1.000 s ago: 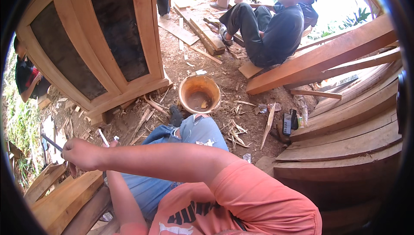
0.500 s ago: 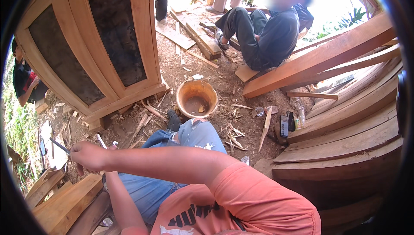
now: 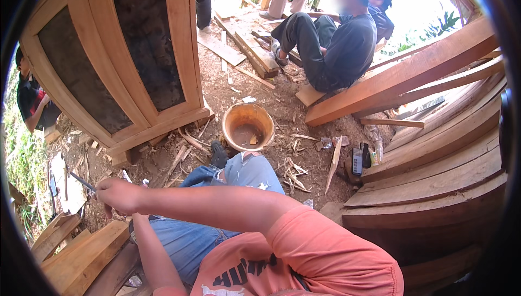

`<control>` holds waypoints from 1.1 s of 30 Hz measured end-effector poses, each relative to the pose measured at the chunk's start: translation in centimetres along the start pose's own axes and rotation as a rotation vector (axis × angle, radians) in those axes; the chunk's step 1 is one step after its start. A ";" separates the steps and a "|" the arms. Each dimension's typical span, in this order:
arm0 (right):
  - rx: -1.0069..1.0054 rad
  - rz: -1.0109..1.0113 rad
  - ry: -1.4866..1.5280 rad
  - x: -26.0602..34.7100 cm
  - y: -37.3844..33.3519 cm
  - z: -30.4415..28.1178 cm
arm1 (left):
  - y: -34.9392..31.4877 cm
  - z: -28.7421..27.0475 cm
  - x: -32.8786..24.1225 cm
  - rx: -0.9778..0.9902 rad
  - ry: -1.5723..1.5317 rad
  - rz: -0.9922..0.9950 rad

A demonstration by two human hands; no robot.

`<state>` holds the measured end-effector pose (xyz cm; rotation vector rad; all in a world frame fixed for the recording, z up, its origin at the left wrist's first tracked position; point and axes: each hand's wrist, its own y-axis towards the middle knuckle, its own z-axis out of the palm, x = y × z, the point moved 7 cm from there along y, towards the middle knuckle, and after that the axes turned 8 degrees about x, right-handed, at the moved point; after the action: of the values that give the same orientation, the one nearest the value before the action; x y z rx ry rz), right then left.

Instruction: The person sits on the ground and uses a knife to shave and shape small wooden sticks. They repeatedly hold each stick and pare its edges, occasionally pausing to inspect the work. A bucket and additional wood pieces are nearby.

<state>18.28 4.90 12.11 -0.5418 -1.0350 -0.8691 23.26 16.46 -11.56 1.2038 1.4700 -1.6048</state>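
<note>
My right arm reaches across my body to the left. At its end my right hand (image 3: 120, 195) is closed round a thin, dark, blade-like tool (image 3: 82, 182), whose tip points up and left; its exact kind cannot be made out. My left forearm (image 3: 153, 255) rises from the lower edge, and my left hand is mostly hidden behind the right hand and wrist, so its fingers do not show. A small white strip (image 3: 126, 176) shows just beyond the hands. Below them lies a thick wooden beam (image 3: 89, 252), beside my jeans-clad leg (image 3: 184, 244).
An orange bucket (image 3: 228, 133) stands beyond my knee among wood shavings. A panelled wooden frame (image 3: 163, 122) rises at the far left. Stacked planks (image 3: 423, 193) and a long beam (image 3: 401, 73) fill the right. One person (image 3: 342, 52) sits ahead; others are nearby.
My right hand has shifted slightly right and toward me, and the tool slants more steeply. The white strip shows less. The seated person's head has moved slightly.
</note>
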 end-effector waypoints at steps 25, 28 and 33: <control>-0.702 0.085 -0.105 -0.4 -18.1 -23.7 | 0.1 1.6 -0.5 -0.006 -0.013 -0.007; -0.833 0.125 -0.118 -1.0 -23.2 -26.6 | 0.2 1.5 -0.4 0.035 -0.020 0.001; -0.975 0.131 -0.092 -5.7 -29.4 -31.9 | -0.4 2.0 -1.1 0.027 -0.030 0.006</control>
<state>8.88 -33.32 -6.90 -1.4576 -0.5879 -1.2164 22.93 14.43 -10.45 1.1935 1.4290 -1.6368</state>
